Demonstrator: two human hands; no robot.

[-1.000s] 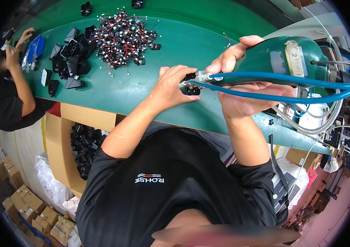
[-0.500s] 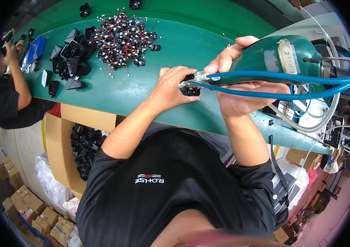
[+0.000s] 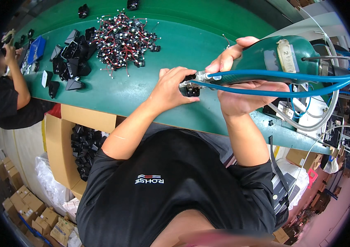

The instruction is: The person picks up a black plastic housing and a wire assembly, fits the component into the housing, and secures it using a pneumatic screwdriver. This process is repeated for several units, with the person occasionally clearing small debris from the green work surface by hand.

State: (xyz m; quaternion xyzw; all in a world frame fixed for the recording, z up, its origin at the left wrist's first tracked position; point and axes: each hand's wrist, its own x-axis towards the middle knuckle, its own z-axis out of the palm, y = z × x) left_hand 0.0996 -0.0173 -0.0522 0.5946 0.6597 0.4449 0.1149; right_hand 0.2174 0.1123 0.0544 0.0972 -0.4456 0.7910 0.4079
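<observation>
My left hand grips a small black plastic housing between thumb and fingers, just above the green table mat. In my right hand lies a large green power screwdriver, held sideways with the fingers wrapped round its body. Its clear nose piece meets the housing, and the bit's tip is hidden there. Two blue air hoses run along the tool from the nose and loop back at the right.
Beyond my left hand lies a heap of small black parts with red wires. Black housings and a blue tray lie further left, near a co-worker's arm. A cardboard box of black parts stands below the table edge.
</observation>
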